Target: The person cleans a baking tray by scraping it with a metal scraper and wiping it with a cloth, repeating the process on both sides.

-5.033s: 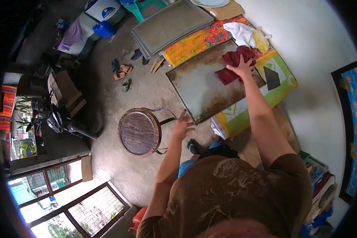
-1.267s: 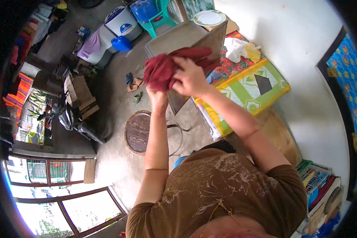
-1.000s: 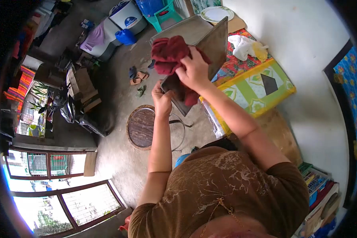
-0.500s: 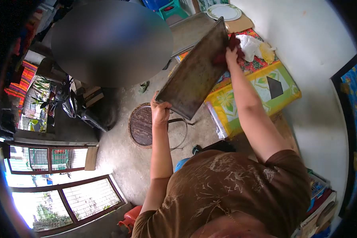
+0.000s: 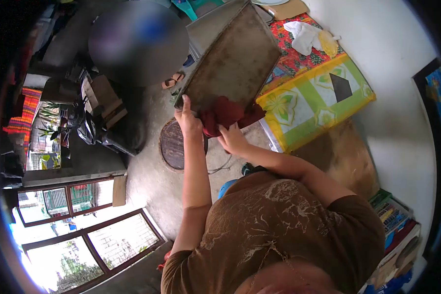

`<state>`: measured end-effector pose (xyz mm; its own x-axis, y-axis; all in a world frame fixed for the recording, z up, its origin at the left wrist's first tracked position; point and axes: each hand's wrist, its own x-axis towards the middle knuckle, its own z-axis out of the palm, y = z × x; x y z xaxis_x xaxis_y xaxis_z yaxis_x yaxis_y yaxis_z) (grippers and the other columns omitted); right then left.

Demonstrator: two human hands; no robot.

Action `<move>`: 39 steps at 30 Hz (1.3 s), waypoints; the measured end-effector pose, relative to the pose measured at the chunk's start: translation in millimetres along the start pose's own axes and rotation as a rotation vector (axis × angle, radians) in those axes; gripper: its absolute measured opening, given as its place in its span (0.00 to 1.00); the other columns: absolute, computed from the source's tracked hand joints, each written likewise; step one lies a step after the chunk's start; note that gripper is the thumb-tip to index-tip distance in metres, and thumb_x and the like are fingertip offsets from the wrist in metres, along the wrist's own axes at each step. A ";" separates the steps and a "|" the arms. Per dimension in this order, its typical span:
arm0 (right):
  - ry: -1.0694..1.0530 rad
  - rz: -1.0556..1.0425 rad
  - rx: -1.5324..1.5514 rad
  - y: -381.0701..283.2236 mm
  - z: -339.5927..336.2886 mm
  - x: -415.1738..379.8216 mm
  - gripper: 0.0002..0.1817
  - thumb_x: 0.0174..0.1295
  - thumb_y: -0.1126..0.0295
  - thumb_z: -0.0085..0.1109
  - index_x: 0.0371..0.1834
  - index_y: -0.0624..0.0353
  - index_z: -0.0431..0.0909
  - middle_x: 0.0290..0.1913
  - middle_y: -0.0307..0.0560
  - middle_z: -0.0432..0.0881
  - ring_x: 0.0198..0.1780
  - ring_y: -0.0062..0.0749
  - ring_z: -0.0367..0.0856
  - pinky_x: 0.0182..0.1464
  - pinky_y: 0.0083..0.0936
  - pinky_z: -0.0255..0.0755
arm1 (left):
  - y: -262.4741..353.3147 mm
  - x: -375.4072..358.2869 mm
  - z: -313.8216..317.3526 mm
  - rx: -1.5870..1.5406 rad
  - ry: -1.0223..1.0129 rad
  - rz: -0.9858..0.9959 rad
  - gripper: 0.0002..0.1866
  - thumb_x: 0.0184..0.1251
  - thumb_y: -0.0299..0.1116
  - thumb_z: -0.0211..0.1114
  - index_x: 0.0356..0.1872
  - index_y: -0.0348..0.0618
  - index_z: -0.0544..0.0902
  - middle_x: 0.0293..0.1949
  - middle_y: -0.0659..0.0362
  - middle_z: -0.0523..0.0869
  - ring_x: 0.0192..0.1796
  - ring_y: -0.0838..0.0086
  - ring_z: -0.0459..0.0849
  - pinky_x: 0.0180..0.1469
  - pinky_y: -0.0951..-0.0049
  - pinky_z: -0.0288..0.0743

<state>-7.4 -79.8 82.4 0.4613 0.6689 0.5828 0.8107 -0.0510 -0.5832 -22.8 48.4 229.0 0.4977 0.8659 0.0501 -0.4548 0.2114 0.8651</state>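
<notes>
A large rectangular metal tray is held up, tilted, in front of me. My left hand grips its near left corner, thumb on the upper face. A dark red cloth lies bunched against the tray's near edge. My right hand holds the lower part of this cloth at that edge, its fingers partly hidden by the folds.
A round stool stands below the tray. On the right, a table with a red patterned cover bears a white cloth and a yellow-green patterned package. Sandals and a motorcycle are on the left.
My right hand has moved with the red cloth from the tray's far right edge to its near edge. The tray has shifted slightly up and left, still in my left hand.
</notes>
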 end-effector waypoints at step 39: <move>0.184 0.459 1.697 -44.6 -261.4 238.1 0.19 0.64 0.59 0.51 0.52 0.61 0.75 0.50 0.50 0.82 0.53 0.41 0.79 0.60 0.38 0.71 | -22.3 -113.4 -90.3 -0.127 -0.380 -0.476 0.37 0.54 0.11 0.55 0.69 0.40 0.62 0.63 0.49 0.74 0.68 0.54 0.70 0.67 0.48 0.68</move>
<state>160.5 -112.1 395.1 0.6506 0.7329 0.1989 -0.5618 0.6407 -0.5233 -135.8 -13.5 159.0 0.8852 0.4462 -0.1318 -0.1912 0.6071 0.7713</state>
